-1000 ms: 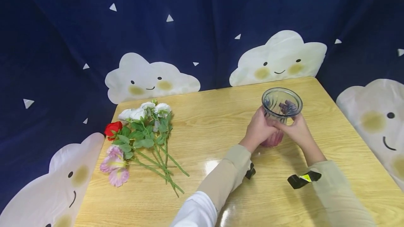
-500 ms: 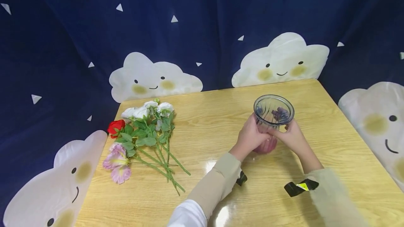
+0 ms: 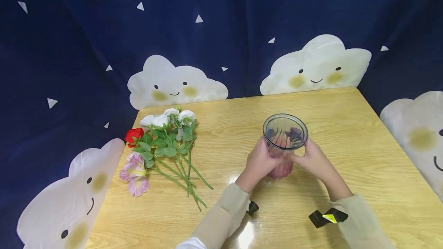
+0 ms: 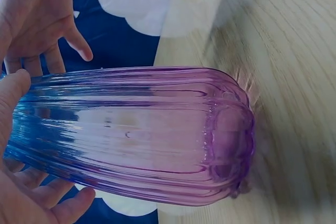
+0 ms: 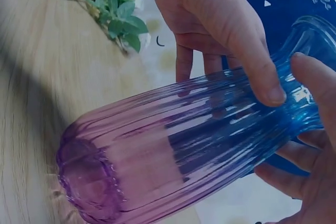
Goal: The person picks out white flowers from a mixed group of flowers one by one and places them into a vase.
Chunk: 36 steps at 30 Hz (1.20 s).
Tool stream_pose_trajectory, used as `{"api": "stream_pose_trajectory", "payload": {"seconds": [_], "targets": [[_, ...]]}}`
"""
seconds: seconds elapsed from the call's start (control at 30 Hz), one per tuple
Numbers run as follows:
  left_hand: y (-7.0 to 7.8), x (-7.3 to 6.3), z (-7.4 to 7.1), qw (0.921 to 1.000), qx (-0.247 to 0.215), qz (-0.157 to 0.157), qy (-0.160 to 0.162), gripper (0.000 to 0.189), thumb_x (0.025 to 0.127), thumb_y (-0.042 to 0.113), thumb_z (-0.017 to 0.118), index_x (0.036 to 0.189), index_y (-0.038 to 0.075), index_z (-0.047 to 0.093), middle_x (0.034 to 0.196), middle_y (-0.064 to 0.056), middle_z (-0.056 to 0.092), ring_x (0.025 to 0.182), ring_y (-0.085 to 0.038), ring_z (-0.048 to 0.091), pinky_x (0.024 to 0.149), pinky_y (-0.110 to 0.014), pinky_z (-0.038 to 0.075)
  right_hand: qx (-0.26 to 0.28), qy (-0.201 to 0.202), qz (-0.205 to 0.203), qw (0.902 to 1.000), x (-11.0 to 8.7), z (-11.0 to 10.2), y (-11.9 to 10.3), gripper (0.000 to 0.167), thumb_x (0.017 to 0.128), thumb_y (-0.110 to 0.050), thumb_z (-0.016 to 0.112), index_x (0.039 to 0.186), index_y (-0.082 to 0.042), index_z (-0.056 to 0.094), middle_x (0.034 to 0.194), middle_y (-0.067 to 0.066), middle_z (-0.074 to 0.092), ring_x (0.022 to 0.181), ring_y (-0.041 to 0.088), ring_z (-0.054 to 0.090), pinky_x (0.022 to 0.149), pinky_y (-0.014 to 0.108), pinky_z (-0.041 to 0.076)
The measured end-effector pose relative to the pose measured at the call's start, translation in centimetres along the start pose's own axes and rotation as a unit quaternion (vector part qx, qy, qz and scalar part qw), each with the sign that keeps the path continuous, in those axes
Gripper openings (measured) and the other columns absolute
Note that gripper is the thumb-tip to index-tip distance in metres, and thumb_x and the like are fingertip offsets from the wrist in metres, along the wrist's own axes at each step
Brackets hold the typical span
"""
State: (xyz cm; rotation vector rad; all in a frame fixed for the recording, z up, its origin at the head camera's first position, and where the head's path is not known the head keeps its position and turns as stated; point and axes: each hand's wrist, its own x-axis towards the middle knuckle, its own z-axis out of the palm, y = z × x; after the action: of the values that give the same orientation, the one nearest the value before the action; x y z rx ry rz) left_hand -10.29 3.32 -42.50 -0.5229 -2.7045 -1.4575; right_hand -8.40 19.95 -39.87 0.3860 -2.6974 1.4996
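A ribbed glass vase [image 3: 282, 164], blue at the neck and purple-pink toward its base, stands upright between both hands, its base at the table [image 3: 228, 141]. My left hand [image 3: 261, 160] wraps the vase's left side below the flared rim. From the other side my right hand [image 3: 313, 160] grips it, thumb across the front near the left thumb. In the right wrist view the glass vase [image 5: 157, 156] shows fingers of both hands around its upper half. Through the left wrist view, the vase's thick base [image 4: 231, 135] sits close over the wood.
Artificial flowers lie at the table's left: white roses [image 3: 160, 120], a red rose [image 3: 134, 136] and pink blossoms [image 3: 135, 172], with green stems [image 3: 187, 181] pointing toward the front. A dark blue curtain [image 3: 238, 18] with cloud faces hangs behind the table.
Both hands have brought the vase left and nearer to the person across the table. Their grip looks the same. The flowers stay in place, while the whole view shifts slightly.
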Motion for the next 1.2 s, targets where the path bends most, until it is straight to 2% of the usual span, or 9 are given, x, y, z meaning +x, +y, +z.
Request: {"api": "stream_pose_trajectory", "payload": {"seconds": [0.33, 0.57, 0.7, 0.83, 0.9, 0.97, 1.03, 1.1, 1.2], "targets": [[-0.5, -1.6, -1.2, 0.9997, 0.019, -0.006, 0.012, 0.068, 0.070, 0.039, 0.073, 0.126, 0.018, 0.041, 0.118, 0.000, 0.055, 0.108, -0.015, 0.052, 0.085, -0.038, 0.044, -0.012, -0.019, -0.020, 0.9996, -0.3, 1.1, -0.9, 0.071, 0.077, -0.019, 0.070, 0.135, -0.003, 0.032, 0.128, 0.024, 0.043, 0.119, 0.044, 0.035, 0.093, 0.058, 0.028], [-1.1, -2.1, -2.2, 0.9995, 0.029, -0.015, -0.003, 0.070, 0.070, 0.038, 0.073, 0.129, 0.021, 0.039, 0.120, 0.002, 0.053, 0.111, -0.015, 0.050, 0.087, -0.041, 0.043, -0.017, -0.020, -0.021, 0.9994, -0.3, 1.7, -1.0, 0.071, 0.076, -0.016, 0.070, 0.135, -0.004, 0.031, 0.126, 0.024, 0.045, 0.117, 0.043, 0.038, 0.093, 0.057, 0.029], [-2.0, -2.7, -3.0, 0.9988, 0.036, -0.029, -0.017, 0.077, 0.070, 0.038, 0.073, 0.134, 0.021, 0.036, 0.129, 0.000, 0.047, 0.116, -0.018, 0.045, 0.091, -0.042, 0.040, -0.014, -0.019, -0.022, 0.9995, -0.3, 1.8, -1.0, 0.071, 0.076, -0.013, 0.070, 0.135, -0.003, 0.031, 0.126, 0.025, 0.045, 0.118, 0.043, 0.037, 0.094, 0.057, 0.028], [-3.6, -3.3, -4.1, 0.9978, 0.048, -0.043, -0.017, 0.076, 0.073, 0.040, 0.070, 0.137, 0.017, 0.034, 0.133, -0.002, 0.044, 0.118, -0.020, 0.043, 0.091, -0.043, 0.039, -0.012, -0.018, -0.026, 0.9994, -0.3, 1.9, -0.9, 0.071, 0.075, -0.010, 0.070, 0.134, -0.002, 0.031, 0.127, 0.026, 0.043, 0.118, 0.044, 0.036, 0.094, 0.058, 0.028], [-4.7, -3.7, -4.6, 0.9966, 0.065, -0.050, -0.009, 0.073, 0.076, 0.041, 0.068, 0.136, 0.015, 0.035, 0.132, -0.004, 0.044, 0.111, -0.021, 0.049, 0.087, -0.042, 0.042, -0.012, -0.016, -0.031, 0.9993, -0.3, 1.9, -0.8, 0.071, 0.075, -0.009, 0.071, 0.134, -0.002, 0.032, 0.126, 0.026, 0.044, 0.118, 0.044, 0.036, 0.094, 0.058, 0.028], [-5.8, -4.0, -5.3, 0.9945, 0.085, -0.061, 0.005, 0.070, 0.078, 0.040, 0.065, 0.135, 0.013, 0.036, 0.130, -0.006, 0.046, 0.090, -0.019, 0.057, 0.076, -0.039, 0.047, -0.011, -0.014, -0.035, 0.9992, -0.2, 1.9, -0.7, 0.071, 0.074, -0.007, 0.071, 0.134, -0.002, 0.032, 0.125, 0.025, 0.045, 0.118, 0.043, 0.037, 0.094, 0.058, 0.028], [-6.8, -4.3, -6.0, 0.9913, 0.108, -0.073, 0.021, 0.067, 0.080, 0.040, 0.064, 0.134, 0.011, 0.037, 0.128, -0.008, 0.048, 0.068, -0.016, 0.055, 0.063, -0.034, 0.047, -0.010, -0.012, -0.038, 0.9991, -0.2, 1.9, -0.6, 0.070, 0.074, -0.007, 0.071, 0.133, -0.003, 0.032, 0.123, 0.024, 0.046, 0.117, 0.043, 0.037, 0.093, 0.058, 0.028], [-7.8, -4.5, -6.6, 0.9881, 0.123, -0.084, 0.039, 0.064, 0.080, 0.038, 0.063, 0.133, 0.010, 0.039, 0.127, -0.009, 0.049, 0.056, -0.012, 0.047, 0.056, -0.031, 0.044, -0.009, -0.011, -0.037, 0.9992, -0.2, 1.9, -0.6, 0.071, 0.074, -0.007, 0.071, 0.133, -0.002, 0.032, 0.123, 0.024, 0.046, 0.117, 0.043, 0.037, 0.093, 0.059, 0.028], [-9.0, -4.7, -7.3, 0.9825, 0.143, -0.099, 0.065, 0.060, 0.081, 0.035, 0.064, 0.131, 0.008, 0.042, 0.125, -0.009, 0.050, 0.063, -0.015, 0.053, 0.054, -0.032, 0.045, -0.010, -0.011, -0.033, 0.9993, -0.2, 1.9, -0.6, 0.071, 0.074, -0.008, 0.070, 0.134, -0.002, 0.031, 0.124, 0.025, 0.045, 0.117, 0.044, 0.037, 0.093, 0.059, 0.028]]}}
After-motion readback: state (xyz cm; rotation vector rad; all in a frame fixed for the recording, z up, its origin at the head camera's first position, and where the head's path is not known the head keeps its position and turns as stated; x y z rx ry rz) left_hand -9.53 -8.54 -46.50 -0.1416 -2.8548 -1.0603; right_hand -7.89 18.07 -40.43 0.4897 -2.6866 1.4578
